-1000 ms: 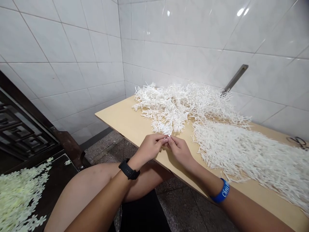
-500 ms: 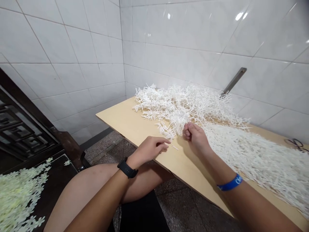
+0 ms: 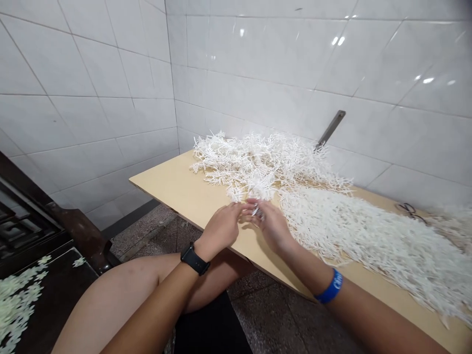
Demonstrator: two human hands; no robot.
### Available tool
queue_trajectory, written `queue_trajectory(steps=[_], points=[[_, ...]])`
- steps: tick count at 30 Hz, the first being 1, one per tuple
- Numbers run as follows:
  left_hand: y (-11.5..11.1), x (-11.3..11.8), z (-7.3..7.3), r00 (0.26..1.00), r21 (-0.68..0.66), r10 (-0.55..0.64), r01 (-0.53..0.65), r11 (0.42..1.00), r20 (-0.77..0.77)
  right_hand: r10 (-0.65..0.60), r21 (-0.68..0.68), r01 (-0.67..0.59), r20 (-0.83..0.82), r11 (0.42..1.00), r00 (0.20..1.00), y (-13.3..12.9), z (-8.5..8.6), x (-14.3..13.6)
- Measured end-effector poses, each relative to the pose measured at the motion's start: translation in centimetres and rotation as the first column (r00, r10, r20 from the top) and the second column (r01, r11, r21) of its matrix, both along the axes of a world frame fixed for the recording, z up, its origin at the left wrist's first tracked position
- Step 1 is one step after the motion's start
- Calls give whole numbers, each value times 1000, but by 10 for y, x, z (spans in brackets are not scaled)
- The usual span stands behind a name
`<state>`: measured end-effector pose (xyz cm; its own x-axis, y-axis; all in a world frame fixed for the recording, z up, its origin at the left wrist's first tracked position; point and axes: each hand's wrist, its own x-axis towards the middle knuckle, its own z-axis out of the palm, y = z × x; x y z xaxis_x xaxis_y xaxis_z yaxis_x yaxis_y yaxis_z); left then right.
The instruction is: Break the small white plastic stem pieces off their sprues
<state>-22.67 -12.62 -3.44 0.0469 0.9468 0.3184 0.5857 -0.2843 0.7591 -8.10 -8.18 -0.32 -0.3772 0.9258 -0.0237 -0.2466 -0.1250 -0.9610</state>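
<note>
My left hand (image 3: 223,225) and my right hand (image 3: 273,227) meet fingertip to fingertip over the near edge of the board. Small white stem-like pieces (image 3: 256,210) show inside the curled fingers of my right hand. The left fingers are bent and pressed together close to those pieces; what they grip, if anything, is hidden. Just beyond the hands lies a tangled heap of white branching plastic sprigs (image 3: 254,160). To the right of my right hand spreads a thick layer of loose white pieces (image 3: 361,231).
The tan board (image 3: 165,179) stands against tiled walls. A metal bar (image 3: 332,129) leans up behind the heap. Dark-handled scissors (image 3: 411,211) lie at the back right. On a dark wooden chair (image 3: 70,275) at left are pale green flower shapes (image 3: 18,305).
My hands have come together: the right moved left and down from beside the heap, and its fist loosened, showing white pieces. The view has shifted slightly right.
</note>
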Motion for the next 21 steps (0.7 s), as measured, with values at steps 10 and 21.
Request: queue_trajectory(steps=[10, 21], points=[[1, -11, -10, 823, 58, 209, -211, 976, -528, -273, 262, 166, 452, 951, 849, 26, -23, 59], [-2, -4, -4, 913, 104, 317, -300, 948, -256, -71, 220, 12, 264, 975, 962, 22, 3, 25]])
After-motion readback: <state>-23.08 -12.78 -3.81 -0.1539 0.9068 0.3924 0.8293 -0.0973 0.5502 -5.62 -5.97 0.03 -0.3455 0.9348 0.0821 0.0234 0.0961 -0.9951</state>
